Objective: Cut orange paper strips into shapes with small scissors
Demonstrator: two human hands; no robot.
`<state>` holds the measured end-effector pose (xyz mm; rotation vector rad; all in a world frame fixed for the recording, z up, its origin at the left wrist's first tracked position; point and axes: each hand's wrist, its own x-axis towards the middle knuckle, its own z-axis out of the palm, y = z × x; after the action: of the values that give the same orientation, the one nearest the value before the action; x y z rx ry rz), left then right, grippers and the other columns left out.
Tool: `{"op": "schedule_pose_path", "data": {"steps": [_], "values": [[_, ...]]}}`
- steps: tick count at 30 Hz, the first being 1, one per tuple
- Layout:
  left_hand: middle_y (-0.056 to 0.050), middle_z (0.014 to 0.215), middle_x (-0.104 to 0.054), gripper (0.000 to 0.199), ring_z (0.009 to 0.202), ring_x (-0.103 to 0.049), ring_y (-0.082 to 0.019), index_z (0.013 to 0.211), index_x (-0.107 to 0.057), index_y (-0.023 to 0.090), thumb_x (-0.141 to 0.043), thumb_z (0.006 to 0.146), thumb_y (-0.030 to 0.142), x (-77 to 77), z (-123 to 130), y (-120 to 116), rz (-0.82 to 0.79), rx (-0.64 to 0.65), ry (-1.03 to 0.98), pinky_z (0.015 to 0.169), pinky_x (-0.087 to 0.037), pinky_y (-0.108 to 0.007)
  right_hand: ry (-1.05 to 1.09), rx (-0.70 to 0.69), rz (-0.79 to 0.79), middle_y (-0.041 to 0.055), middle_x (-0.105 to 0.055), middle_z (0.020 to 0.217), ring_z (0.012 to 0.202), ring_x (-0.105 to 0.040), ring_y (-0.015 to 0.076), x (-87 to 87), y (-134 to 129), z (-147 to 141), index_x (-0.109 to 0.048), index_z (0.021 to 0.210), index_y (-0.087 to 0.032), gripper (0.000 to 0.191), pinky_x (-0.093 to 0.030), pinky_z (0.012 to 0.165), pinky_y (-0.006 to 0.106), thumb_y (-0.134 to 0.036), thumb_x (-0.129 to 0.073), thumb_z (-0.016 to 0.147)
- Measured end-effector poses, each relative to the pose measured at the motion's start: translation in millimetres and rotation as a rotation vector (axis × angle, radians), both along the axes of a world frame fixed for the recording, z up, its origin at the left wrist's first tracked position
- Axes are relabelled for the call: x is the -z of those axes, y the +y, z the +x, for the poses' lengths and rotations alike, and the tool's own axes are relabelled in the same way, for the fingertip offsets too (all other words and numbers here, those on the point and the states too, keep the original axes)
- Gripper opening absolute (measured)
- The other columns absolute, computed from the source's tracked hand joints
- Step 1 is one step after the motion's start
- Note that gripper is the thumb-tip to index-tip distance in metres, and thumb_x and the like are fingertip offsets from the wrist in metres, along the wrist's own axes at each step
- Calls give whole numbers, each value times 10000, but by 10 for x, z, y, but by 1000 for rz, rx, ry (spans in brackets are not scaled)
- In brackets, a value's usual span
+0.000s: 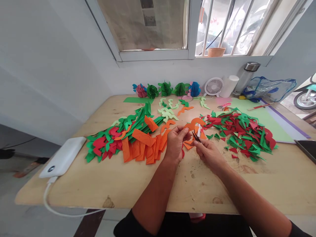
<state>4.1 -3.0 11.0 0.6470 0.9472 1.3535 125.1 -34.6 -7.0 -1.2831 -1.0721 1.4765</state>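
Between the fingers of my left hand point(176, 141) is an orange paper cutout point(196, 123) with a curved upper edge. My right hand point(207, 152) grips small scissors point(197, 137), whose dark blades point at the cutout; their handles are hidden in the fingers. Orange scraps point(188, 144) lie on the table under both hands. To the left spread folded orange paper strips point(140, 148), beside green strips point(139, 123) and a pile of red and green cut shapes point(103, 143). Wavy orange pieces point(168, 125) and light green ones point(168, 114) rest beyond my left hand.
Red and green scraps point(247, 133) heap up on the right, near green sheets point(276, 126) and a phone point(307, 148). A white power bank point(64, 157) with a cable sits left. Along the wall stand paper turtles point(165, 89), a fan point(214, 87) and a bottle point(247, 77).
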Motion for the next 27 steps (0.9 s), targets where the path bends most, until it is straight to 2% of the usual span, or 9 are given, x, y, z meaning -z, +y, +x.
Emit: {"op": "schedule_pose_path", "data": {"steps": [13,27], "values": [[4,599,-622,198,560,-564,-100,696,-570,164,-707,630,291,33,10,-3,2,67,24,604,-442,-240,24,-37,11,-95,-327,450,399,-200,52,13,-6,4,-482,631,-193,427,-131,377,212,-568,-671,714],[0,606,-629,181,569,-571,-104,691,-572,165,-700,641,283,39,12,-3,11,62,24,614,-444,-246,16,-37,18,-93,-337,449,399,-207,49,-13,-14,3,-443,611,-201,437,-124,387,225,-561,-658,734]]}}
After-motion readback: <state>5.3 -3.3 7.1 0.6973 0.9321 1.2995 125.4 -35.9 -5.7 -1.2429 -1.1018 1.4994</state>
